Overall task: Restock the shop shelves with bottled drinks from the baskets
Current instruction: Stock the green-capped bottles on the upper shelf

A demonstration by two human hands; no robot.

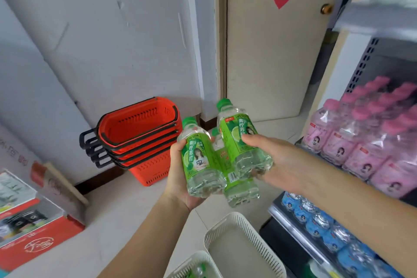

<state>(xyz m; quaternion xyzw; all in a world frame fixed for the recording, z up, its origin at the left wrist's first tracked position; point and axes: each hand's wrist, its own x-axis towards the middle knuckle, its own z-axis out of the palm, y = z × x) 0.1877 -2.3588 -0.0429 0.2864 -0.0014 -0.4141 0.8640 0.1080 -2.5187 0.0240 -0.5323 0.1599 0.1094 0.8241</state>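
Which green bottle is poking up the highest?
The green bottle in the right hand: its cap stands above that of the second bottle in the left hand, and the third bottle hangs lowest between them.

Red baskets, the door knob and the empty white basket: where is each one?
Red baskets (135, 123): head view, inner back wall of the top basket.
Door knob (326, 8): head view, centre of the brass knob.
Empty white basket (261, 246): head view, its slatted right wall.
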